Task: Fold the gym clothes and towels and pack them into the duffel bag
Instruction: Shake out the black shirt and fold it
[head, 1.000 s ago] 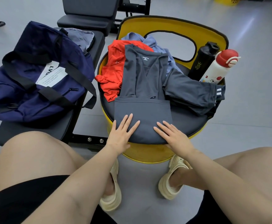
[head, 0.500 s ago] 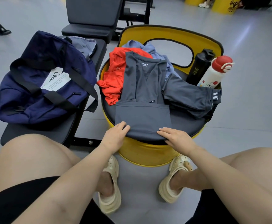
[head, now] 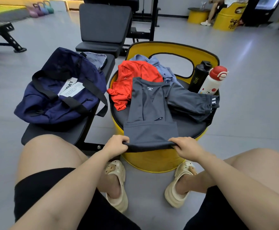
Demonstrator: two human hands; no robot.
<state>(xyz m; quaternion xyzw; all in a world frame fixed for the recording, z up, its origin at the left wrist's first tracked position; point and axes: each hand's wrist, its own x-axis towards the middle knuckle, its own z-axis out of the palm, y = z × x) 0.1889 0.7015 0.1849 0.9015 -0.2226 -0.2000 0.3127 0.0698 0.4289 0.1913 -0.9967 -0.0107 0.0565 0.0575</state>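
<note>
Duffel bag, navy, slumps unzipped on the black bench at about 10 o'clock from the hands. Yellow drum stool sits dead ahead at 12, with the grey shirt spread on its black seat, an orange top at 11 and dark shorts at 1. Two bottles, black and white, stand at the back around 1 o'clock. Big change from a second ago: palms were flat on the shirt's folded bottom, now both hands have curled up. Left hand and right hand each pinch a near corner of the hem, fingers wrapped over the edge, with the fabric lifted slightly off the seat edge between them.
</note>
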